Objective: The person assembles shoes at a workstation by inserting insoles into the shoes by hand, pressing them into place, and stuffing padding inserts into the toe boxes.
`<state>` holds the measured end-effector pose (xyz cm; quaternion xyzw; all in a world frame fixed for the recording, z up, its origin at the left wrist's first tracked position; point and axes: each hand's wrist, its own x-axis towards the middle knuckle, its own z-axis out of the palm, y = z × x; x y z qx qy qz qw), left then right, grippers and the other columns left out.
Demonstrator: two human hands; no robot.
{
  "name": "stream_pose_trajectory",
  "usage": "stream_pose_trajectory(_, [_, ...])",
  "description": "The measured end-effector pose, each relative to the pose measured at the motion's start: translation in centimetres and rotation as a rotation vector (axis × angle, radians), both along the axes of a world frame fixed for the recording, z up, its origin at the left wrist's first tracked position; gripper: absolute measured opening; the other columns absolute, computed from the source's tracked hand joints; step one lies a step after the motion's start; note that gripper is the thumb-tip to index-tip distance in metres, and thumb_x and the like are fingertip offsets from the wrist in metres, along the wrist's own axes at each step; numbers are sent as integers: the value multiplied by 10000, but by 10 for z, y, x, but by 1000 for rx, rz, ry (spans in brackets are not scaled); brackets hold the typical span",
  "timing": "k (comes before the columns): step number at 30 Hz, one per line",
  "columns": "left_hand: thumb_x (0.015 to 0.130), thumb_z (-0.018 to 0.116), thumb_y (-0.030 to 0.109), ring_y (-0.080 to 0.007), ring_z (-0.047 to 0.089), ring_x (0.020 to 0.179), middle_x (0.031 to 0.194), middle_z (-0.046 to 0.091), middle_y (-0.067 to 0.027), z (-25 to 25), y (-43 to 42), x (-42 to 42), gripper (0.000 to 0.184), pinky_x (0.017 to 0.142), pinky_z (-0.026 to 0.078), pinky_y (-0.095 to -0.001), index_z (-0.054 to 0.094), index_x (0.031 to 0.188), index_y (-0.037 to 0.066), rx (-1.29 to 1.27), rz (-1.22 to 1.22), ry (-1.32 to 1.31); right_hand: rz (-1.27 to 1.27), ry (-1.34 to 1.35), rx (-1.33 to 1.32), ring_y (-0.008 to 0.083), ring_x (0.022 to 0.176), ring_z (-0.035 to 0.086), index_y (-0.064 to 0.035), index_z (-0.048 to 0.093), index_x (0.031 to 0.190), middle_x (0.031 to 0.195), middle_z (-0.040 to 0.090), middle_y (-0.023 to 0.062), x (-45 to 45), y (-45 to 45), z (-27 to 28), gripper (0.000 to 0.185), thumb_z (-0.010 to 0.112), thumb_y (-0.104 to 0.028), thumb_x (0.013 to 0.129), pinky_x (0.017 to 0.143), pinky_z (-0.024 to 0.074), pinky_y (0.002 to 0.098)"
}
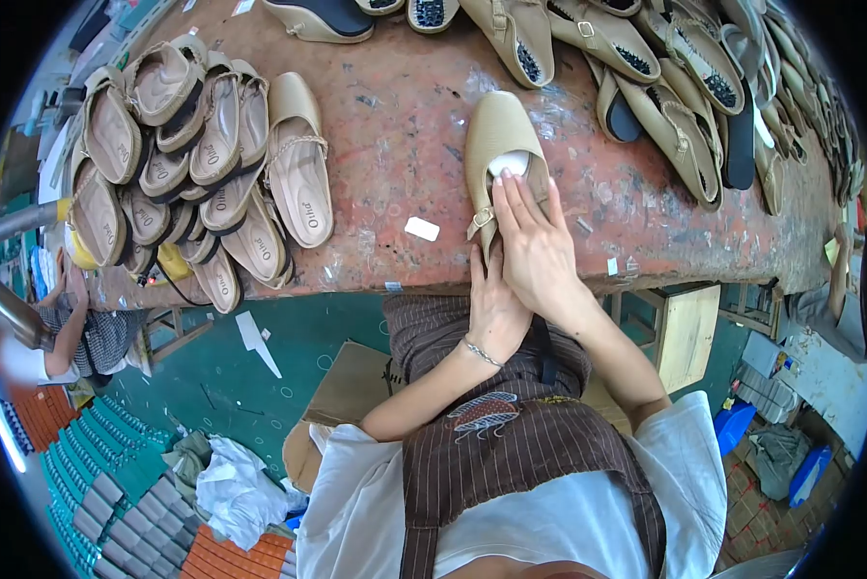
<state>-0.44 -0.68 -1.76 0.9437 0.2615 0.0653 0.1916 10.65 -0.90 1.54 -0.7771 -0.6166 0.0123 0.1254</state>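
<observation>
Tan shoe (501, 118) is resting at tabletop's (385, 183) near edge, right hand (542, 253) reaching in straight-fingered, left hand's (497, 311) grip unclear

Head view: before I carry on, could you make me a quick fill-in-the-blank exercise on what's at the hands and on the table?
1. The fingers at the pale piece inside the handled shoe belong to the ____ hand.
2. A bracelet circles the ____ wrist.
3. The handled shoe's toe points ____ the striped apron.
4. The small oblong label on the table, between the shoe pile and the handled shoe, is ____ in colour.

Missing words: right; left; away from; white.
</observation>
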Motion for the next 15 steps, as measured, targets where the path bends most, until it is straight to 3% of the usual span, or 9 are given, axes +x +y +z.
stream_pose_trajectory(3, [905, 564, 298, -370, 410, 1346, 1354, 537, -189, 4, 0, 1, 546, 1128, 260, -625, 535, 1390, 48, 79, -16, -4, -25, 52, 26, 342, 1328, 494, 98, 502, 1344, 1344, 569, 244, 15, 22, 1, 557, 541, -124, 835, 1195, 195, 519])
stream_pose_trajectory(5, [912, 559, 297, -370, 416, 1335, 1337, 550, -181, 2, 1, 2, 544, 1129, 258, -628, 526, 1402, 62, 31, -9, 39, -35, 171, -342, 347, 1329, 493, 112, 486, 1348, 1349, 555, 267, 26, 47, 27, 568, 544, -118, 833, 1197, 195, 508])
stream_pose_trajectory(6, [919, 553, 296, -371, 423, 1323, 1320, 564, -172, 2, 3, 2, 543, 1130, 257, -631, 516, 1414, 76, -12, 11, 75, -38, 170, -336, 347, 1329, 493, 112, 486, 1348, 1349, 555, 267, 24, 43, 23, 568, 544, -118, 833, 1197, 195, 508])
stream_pose_trajectory(8, [922, 570, 296, -374, 420, 1336, 1349, 543, -196, 3, 2, -1, 557, 1135, 257, -623, 503, 1402, 21, 16, -9, 49, -45, -40, -6, 366, 1335, 477, 133, 464, 1344, 1362, 526, 293, 14, 28, 4, 572, 538, -125, 839, 1199, 189, 511])
stream_pose_trajectory(10, [904, 606, 299, -380, 409, 1355, 1370, 519, -230, -4, 0, 0, 579, 1135, 264, -613, 508, 1351, -57, 127, -28, -87, -82, -77, -31, 389, 1364, 434, 126, 416, 1390, 1411, 479, 292, -1, 9, -7, 620, 536, -159, 853, 1208, 163, 509])
stream_pose_trajectory(12, [874, 646, 314, -379, 392, 1376, 1401, 482, -260, -3, 0, 3, 619, 1138, 268, -597, 511, 1309, -104, 251, -72, -100, -97, -129, 115, 340, 1240, 560, 66, 559, 1279, 1259, 604, 249, 9, 25, -15, 498, 550, -167, 839, 1212, 168, 500])
stream_pose_trajectory(14, [852, 672, 262, -431, 412, 1335, 1320, 520, -263, 8, 0, 5, 590, 1115, 309, -575, 515, 1303, -85, 57, 33, 1, -123, 32, -160, 264, 1020, 657, -14, 669, 1028, 1003, 679, 159, 32, 52, -14, 270, 553, -150, 825, 1211, 183, 491])
stream_pose_trajectory(15, [849, 673, 258, -438, 410, 1333, 1316, 517, -274, 9, 1, 4, 589, 1111, 311, -577, 515, 1293, -96, 24, 10, 5, -82, -99, -174, 213, 862, 661, -62, 656, 842, 832, 651, 89, 34, 56, -23, 144, 530, -130, 836, 1210, 181, 497])
